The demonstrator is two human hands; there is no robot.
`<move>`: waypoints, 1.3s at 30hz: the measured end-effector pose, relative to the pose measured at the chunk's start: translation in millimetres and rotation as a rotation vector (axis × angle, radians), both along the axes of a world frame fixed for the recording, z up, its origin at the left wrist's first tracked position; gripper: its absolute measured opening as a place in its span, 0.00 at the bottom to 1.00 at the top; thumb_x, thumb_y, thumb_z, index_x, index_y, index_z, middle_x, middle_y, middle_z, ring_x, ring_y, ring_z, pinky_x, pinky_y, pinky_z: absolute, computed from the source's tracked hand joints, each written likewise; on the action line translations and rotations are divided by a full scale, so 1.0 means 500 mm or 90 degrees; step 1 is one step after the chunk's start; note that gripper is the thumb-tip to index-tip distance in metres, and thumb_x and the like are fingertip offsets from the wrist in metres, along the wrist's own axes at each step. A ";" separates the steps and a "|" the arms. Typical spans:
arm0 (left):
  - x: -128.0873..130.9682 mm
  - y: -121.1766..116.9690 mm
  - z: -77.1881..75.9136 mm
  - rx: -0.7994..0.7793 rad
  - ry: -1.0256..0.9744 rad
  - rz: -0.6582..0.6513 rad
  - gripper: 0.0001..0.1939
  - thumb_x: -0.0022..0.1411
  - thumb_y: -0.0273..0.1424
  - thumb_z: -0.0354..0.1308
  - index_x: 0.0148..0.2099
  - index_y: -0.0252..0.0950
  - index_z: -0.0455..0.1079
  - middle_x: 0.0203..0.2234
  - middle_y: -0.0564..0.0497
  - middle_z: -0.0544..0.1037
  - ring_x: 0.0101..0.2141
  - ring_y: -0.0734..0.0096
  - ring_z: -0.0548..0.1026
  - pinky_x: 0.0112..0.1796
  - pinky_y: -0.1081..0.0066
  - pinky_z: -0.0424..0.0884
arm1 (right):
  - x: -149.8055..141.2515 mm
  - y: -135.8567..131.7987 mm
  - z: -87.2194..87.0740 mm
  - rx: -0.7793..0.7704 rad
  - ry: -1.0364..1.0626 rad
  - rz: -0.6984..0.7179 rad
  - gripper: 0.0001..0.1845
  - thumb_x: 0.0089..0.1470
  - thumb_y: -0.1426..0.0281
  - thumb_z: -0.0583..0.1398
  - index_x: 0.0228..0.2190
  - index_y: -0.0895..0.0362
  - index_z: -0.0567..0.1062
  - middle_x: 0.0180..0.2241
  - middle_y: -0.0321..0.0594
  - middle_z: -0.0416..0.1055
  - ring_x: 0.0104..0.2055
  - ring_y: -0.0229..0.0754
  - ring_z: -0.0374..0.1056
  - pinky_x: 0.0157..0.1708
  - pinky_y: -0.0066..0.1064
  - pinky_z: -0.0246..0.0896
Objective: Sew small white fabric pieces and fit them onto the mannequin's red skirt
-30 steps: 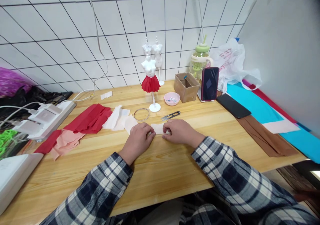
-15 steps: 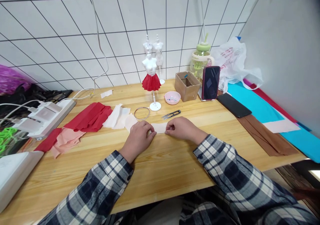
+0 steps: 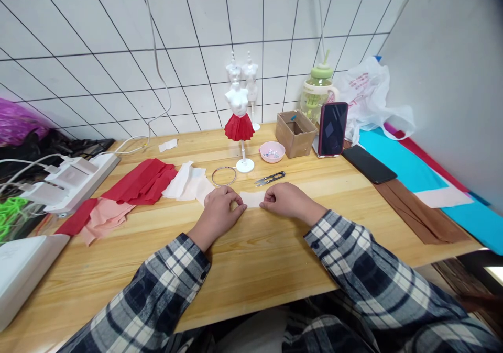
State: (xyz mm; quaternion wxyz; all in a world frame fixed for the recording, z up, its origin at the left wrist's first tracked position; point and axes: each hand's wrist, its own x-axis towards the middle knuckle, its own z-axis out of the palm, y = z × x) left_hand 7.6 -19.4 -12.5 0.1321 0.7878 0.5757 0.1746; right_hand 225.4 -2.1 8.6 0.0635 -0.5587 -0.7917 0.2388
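Note:
A pale strip of fabric (image 3: 252, 200) lies flat on the wooden table between my two hands. The fingers of my left hand (image 3: 223, 210) are closed on its left end. At the right end, my right hand (image 3: 285, 201) pinches the strip between thumb and fingers. Just behind the strip lie black thread snips (image 3: 270, 178) and a thin metal ring (image 3: 223, 176). White cloth pieces (image 3: 186, 181) reach from the left up to my left hand. A small white mannequin (image 3: 237, 101) wearing a red pleated skirt (image 3: 239, 128) stands behind, with a second mannequin (image 3: 250, 75) at the wall.
A pink bowl of small beads (image 3: 272, 152), a cardboard box (image 3: 295, 134), a propped phone (image 3: 332, 129) and a jug (image 3: 316, 94) stand at the back. Red cloth (image 3: 139, 181) and a power strip (image 3: 80, 183) lie left. Brown fabric (image 3: 418, 211) and a black phone (image 3: 369, 163) lie right.
Both hands keep their hold on the strip and have hardly moved. The whole view has shifted very slightly.

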 end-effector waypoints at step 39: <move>0.076 -0.103 0.019 0.180 0.207 -0.216 0.24 0.66 0.31 0.49 0.61 0.27 0.62 0.53 0.35 0.71 0.55 0.52 0.67 0.56 0.55 0.63 | -0.002 -0.004 0.005 0.058 -0.076 0.055 0.11 0.53 0.62 0.57 0.30 0.53 0.78 0.33 0.38 0.78 0.35 0.41 0.69 0.29 0.29 0.52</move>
